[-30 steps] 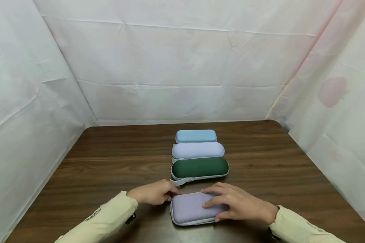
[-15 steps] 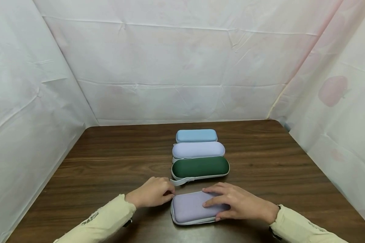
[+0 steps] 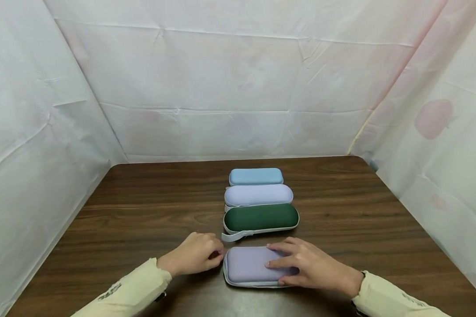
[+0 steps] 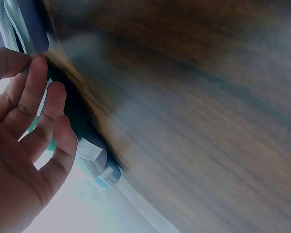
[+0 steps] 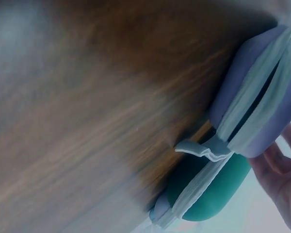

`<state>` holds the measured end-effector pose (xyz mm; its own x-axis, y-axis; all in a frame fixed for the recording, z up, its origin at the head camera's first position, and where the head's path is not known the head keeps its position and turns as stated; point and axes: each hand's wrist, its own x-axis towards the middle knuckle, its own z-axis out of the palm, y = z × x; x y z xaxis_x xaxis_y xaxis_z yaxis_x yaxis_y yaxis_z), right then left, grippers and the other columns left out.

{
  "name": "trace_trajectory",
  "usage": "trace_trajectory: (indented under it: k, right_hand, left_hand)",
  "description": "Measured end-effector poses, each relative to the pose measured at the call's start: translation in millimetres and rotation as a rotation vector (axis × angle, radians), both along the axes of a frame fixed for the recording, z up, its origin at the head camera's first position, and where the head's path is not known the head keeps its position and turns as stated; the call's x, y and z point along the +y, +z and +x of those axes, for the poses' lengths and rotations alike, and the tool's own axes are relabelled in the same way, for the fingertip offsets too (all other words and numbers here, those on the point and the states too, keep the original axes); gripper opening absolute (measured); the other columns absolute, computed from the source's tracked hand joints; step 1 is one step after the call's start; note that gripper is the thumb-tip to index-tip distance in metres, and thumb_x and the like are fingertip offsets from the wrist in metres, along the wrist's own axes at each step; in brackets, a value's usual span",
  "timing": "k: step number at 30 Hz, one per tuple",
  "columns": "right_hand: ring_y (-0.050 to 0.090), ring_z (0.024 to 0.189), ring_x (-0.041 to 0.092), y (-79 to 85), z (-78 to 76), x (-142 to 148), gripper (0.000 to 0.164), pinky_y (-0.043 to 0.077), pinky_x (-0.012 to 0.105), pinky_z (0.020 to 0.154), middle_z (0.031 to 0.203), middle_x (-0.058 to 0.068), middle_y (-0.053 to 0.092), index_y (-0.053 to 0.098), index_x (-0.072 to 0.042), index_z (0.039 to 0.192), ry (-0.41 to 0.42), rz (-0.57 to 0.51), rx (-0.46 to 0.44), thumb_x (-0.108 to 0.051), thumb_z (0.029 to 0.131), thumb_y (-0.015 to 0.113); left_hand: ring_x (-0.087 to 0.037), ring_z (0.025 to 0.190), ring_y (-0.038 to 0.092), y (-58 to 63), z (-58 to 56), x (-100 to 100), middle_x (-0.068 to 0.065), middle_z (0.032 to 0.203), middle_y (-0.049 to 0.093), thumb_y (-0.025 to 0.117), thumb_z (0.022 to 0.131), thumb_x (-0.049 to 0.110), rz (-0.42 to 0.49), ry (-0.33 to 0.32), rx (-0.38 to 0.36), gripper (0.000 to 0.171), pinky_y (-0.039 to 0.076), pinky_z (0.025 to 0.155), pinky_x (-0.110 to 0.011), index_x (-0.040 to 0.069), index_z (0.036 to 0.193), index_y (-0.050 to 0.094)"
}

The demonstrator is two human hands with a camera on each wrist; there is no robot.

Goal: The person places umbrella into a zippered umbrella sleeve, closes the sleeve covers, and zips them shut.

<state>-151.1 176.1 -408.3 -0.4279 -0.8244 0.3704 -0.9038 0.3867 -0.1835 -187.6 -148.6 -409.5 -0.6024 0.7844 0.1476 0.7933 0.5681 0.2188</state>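
A lilac zippered glasses case [image 3: 246, 265] lies at the front of the table. My right hand [image 3: 315, 267] grips its right half, fingers spread over the top and thumb at the near edge. My left hand [image 3: 194, 253] is at the case's left end. In the left wrist view, thumb and index finger pinch a tiny dark bit, seemingly the zipper pull [image 4: 25, 70], mostly hidden; the other fingers are loosely bent. The right wrist view shows the light zipper tape [image 5: 252, 80] parted by a dark gap along the case's side.
Behind the lilac case lie a green case [image 3: 262, 217] with a pale wrist strap [image 3: 234, 237], a lavender case [image 3: 258, 195] and a light blue case [image 3: 255, 176], in a column. White sheeting [image 3: 222, 88] stands around the brown wooden table [image 3: 143, 193].
My left hand has drawn leftward from the case's far left corner to beside its left end. The lilac case has turned slightly and squared up. My right hand stays on it.
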Motion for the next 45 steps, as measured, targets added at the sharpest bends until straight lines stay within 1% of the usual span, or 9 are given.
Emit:
trace_trajectory:
  k: [10, 17, 26, 33, 36, 38, 40, 43, 45]
  right_hand:
    - [0.057, 0.098, 0.021, -1.7, 12.4, -5, 0.035, 0.050, 0.040, 0.077, 0.123, 0.007, 0.061, 0.071, -0.026, 0.114, -0.131, -0.033, 0.012, -0.039, 0.081, 0.076]
    - [0.061, 0.096, 0.022, -2.9, 22.2, -9, 0.035, 0.051, 0.044, 0.076, 0.115, 0.006, 0.063, 0.074, -0.027, 0.107, -0.226, -0.054, 0.076, -0.040, 0.075, 0.080]
    - [0.062, 0.083, 0.019, -2.6, 33.9, -19, 0.035, 0.053, 0.033, 0.061, 0.101, 0.007, 0.063, 0.075, -0.023, 0.100, -0.293, -0.088, 0.159, -0.040, 0.071, 0.082]
    - [0.058, 0.071, 0.016, -0.6, 41.7, -29, 0.038, 0.049, 0.028, 0.051, 0.092, 0.007, 0.061, 0.075, -0.019, 0.098, -0.329, -0.036, 0.230, -0.045, 0.072, 0.080]
    - [0.058, 0.068, 0.015, 3.4, 39.5, -30, 0.036, 0.048, 0.027, 0.049, 0.090, 0.007, 0.061, 0.075, -0.017, 0.098, -0.292, 0.007, 0.258, -0.044, 0.074, 0.079]
    - [0.055, 0.064, 0.012, 9.3, 32.0, -27, 0.030, 0.045, 0.025, 0.047, 0.087, 0.004, 0.059, 0.074, -0.018, 0.101, -0.238, 0.047, 0.250, -0.035, 0.076, 0.079]
    - [0.057, 0.071, 0.012, 16.7, 19.9, -22, 0.034, 0.047, 0.025, 0.051, 0.092, 0.003, 0.059, 0.070, -0.018, 0.110, -0.162, 0.126, 0.251, -0.021, 0.077, 0.079]
    - [0.059, 0.098, 0.016, 26.7, -1.7, -17, 0.055, 0.050, 0.028, 0.075, 0.116, 0.005, 0.058, 0.056, -0.022, 0.131, -0.008, 0.289, 0.287, -0.008, 0.081, 0.071]
    - [0.047, 0.124, 0.022, 30.3, -13.6, -17, 0.062, 0.043, 0.036, 0.094, 0.137, 0.006, 0.049, 0.046, -0.025, 0.141, 0.115, 0.396, 0.361, -0.008, 0.085, 0.065]
  left_hand:
    - [0.001, 0.059, 0.040, -2.9, 13.4, 1, 0.018, 0.061, 0.039, 0.067, 0.083, 0.018, 0.021, 0.016, -0.007, 0.028, 0.030, 0.047, -0.020, 0.026, 0.061, 0.051]
    - [0.003, 0.059, 0.042, -5.2, 22.6, 6, 0.020, 0.062, 0.044, 0.068, 0.084, 0.021, 0.057, 0.023, -0.029, 0.025, 0.032, 0.049, -0.020, 0.027, 0.064, 0.056]
    - [0.003, 0.065, 0.051, -6.9, 29.9, 21, 0.021, 0.069, 0.055, 0.069, 0.087, 0.023, 0.080, 0.027, -0.038, 0.019, 0.039, 0.053, -0.022, 0.026, 0.069, 0.063]
    - [0.002, 0.067, 0.052, -6.0, 35.7, 39, 0.020, 0.069, 0.055, 0.068, 0.088, 0.026, 0.059, -0.022, -0.024, 0.018, 0.042, 0.058, -0.022, 0.026, 0.070, 0.063]
    - [0.003, 0.066, 0.052, -5.3, 37.7, 44, 0.021, 0.067, 0.054, 0.068, 0.088, 0.027, 0.052, -0.038, -0.016, 0.019, 0.041, 0.057, -0.022, 0.027, 0.070, 0.063]
    - [0.003, 0.067, 0.052, -4.5, 38.2, 45, 0.021, 0.068, 0.055, 0.068, 0.088, 0.027, 0.055, -0.038, -0.012, 0.018, 0.042, 0.057, -0.022, 0.028, 0.071, 0.064]
    - [0.003, 0.068, 0.053, -3.8, 38.3, 44, 0.021, 0.069, 0.055, 0.068, 0.088, 0.027, 0.058, -0.031, -0.018, 0.017, 0.042, 0.057, -0.022, 0.028, 0.071, 0.065]
    - [0.003, 0.068, 0.053, -3.0, 37.8, 42, 0.022, 0.070, 0.056, 0.069, 0.087, 0.025, 0.062, -0.024, -0.036, 0.016, 0.043, 0.057, -0.021, 0.028, 0.072, 0.066]
    - [0.004, 0.067, 0.053, -2.9, 37.8, 42, 0.022, 0.070, 0.056, 0.068, 0.088, 0.025, 0.059, -0.024, -0.052, 0.016, 0.042, 0.056, -0.021, 0.027, 0.072, 0.066]
